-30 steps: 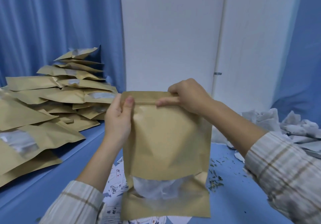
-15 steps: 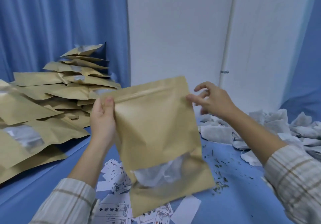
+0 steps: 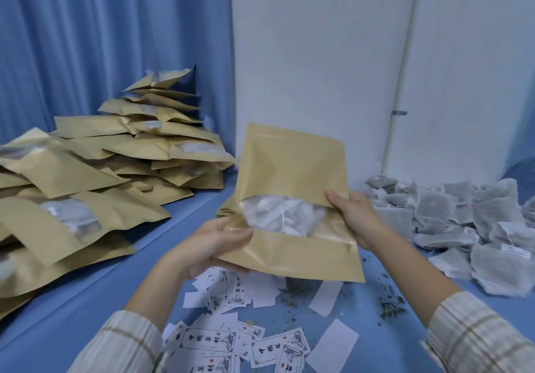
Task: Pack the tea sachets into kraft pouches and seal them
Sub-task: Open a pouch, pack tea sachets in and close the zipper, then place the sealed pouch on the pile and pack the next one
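Note:
A kraft pouch (image 3: 292,170) with a clear window showing white tea sachets is held above the blue table, tilted back with its closed top edge pointing away. My left hand (image 3: 214,242) grips its lower left edge, thumb on the front. My right hand (image 3: 356,216) holds its right edge beside the window, thumb on the front. A heap of loose grey-white tea sachets (image 3: 463,227) lies at the right.
A large pile of filled kraft pouches (image 3: 95,175) covers the left of the blue table (image 3: 86,300). Printed paper labels (image 3: 220,340) and blank white slips lie below the hands, with loose tea crumbs (image 3: 388,306). A white wall and a blue curtain stand behind.
Both hands slid from the pouch's top down to its lower sides. The pouch tipped back, so its window now faces up. The view shifted right, showing more of the sachet heap.

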{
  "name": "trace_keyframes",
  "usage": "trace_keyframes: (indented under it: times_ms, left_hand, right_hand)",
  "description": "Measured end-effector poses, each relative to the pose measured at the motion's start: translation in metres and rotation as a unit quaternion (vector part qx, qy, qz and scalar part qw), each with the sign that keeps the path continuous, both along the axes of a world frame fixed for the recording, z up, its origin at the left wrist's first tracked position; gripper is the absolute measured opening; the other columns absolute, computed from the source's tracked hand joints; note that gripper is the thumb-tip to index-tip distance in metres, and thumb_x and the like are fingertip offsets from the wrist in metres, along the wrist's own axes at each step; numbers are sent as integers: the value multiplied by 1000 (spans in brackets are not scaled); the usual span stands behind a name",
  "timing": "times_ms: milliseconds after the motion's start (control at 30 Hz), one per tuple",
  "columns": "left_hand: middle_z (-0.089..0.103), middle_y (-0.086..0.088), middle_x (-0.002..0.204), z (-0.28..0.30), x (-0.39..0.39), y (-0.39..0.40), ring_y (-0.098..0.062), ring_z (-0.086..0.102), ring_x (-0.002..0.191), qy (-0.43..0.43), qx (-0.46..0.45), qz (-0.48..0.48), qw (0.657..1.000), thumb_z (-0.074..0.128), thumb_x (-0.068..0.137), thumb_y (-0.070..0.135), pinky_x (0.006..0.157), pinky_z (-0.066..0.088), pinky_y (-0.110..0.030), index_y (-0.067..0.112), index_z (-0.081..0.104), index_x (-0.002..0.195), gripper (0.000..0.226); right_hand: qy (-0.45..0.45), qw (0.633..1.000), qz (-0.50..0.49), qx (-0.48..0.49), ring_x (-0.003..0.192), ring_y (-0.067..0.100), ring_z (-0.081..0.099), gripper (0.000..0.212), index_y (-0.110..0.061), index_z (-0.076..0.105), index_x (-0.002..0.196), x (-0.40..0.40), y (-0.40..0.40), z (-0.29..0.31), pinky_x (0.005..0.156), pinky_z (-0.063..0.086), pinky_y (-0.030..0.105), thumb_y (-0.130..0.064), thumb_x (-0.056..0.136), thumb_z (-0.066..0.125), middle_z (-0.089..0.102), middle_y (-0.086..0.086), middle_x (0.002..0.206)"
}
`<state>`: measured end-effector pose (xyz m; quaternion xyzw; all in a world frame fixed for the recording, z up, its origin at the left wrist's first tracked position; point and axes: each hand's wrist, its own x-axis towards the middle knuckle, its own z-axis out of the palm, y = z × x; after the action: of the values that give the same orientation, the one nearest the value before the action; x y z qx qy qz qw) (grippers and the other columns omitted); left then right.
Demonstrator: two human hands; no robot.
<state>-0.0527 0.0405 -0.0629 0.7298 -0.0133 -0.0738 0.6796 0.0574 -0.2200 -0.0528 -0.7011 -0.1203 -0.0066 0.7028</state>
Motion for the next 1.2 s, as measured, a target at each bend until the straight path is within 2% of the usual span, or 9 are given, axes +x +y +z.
trace_keyframes:
  times_ms: [200, 400, 567, 667, 733, 833, 933, 1067, 1200]
  left_hand:
    - [72, -18, 97, -3, -15, 24, -33, 71, 83, 22, -102, 106, 989, 70, 69, 34, 60, 58, -38, 9, 72, 102, 42]
    - [62, -23, 121, -21, -24, 46, -43, 64, 103, 0, -441, 100, 892, 49, 77, 66, 67, 59, -45, 11, 59, 122, 72]
    - [64, -22, 119, -19, -2, 56, -42, 65, 101, -22, -457, 186, 869, 31, 96, 56, 81, 54, -50, 11, 57, 121, 57]
    - [67, -16, 111, 5, 15, 87, -35, 66, 96, -82, -500, 246, 826, 31, 98, 50, 82, 49, -44, 10, 57, 116, 51]
    - [63, -9, 112, 15, 22, 118, -27, 62, 106, -103, -526, 291, 793, 30, 101, 42, 95, 45, -38, 10, 56, 118, 45]
    - [37, -7, 118, 6, 33, 154, -22, 41, 107, -102, -545, 309, 773, 28, 102, 40, 110, 23, -30, 12, 45, 130, 43]
    - [46, -15, 122, -5, 45, 148, -26, 49, 116, -76, -494, 307, 810, 28, 103, 33, 105, 34, -36, 9, 47, 126, 38]
    - [63, -7, 85, -17, 65, 114, -19, 64, 76, -30, -392, 302, 869, 35, 101, 23, 65, 50, -31, 10, 60, 96, 29]
    - [55, -20, 109, -40, 79, 78, -37, 65, 89, 60, -382, 304, 871, 46, 99, 22, 80, 52, -45, 5, 48, 113, 22]
  right_hand:
    - [101, 985, 96, 97, 75, 21, 67, 24, -7, 59, 116, -9, 31, -26, 60, 53, 30, -11, 95, 47, 69, 11, 100]
    - [160, 965, 37, 207, 70, 23, 66, 24, -2, 49, 117, -18, 80, -30, 59, 54, 34, -4, 93, 48, 66, 11, 86]
    - [150, 945, 107, 271, 96, 30, 59, 40, -3, 38, 132, -9, 227, 30, 62, 52, 34, -2, 93, 46, 56, 22, 122]
    - [202, 922, 317, 97, 123, 41, 45, 91, -16, 15, 147, -33, 343, 87, 82, 49, 50, -72, 80, 41, 35, 20, 144]
    - [164, 923, 342, -59, 127, 39, 39, 103, -21, 15, 147, -44, 384, 90, 98, 38, 53, -87, 69, 26, 33, 17, 146]
    - [81, 937, 298, -165, 121, 26, 42, 96, -21, 35, 141, -31, 401, 58, 105, 27, 42, -85, 72, 15, 49, 4, 131]
    - [65, 946, 275, -156, 121, 23, 45, 83, -31, 42, 135, -14, 385, 25, 107, 29, 41, -82, 73, 23, 52, -2, 129]
    - [-63, 967, 188, -159, 84, 2, 62, 40, -29, 56, 120, 14, 335, -5, 71, 46, 25, -51, 88, 47, 63, -10, 94]
    - [-237, 833, 2, -500, 121, 25, 45, 47, -11, 44, 131, 61, 258, -52, 99, 35, 36, -41, 94, 42, 52, 9, 130]
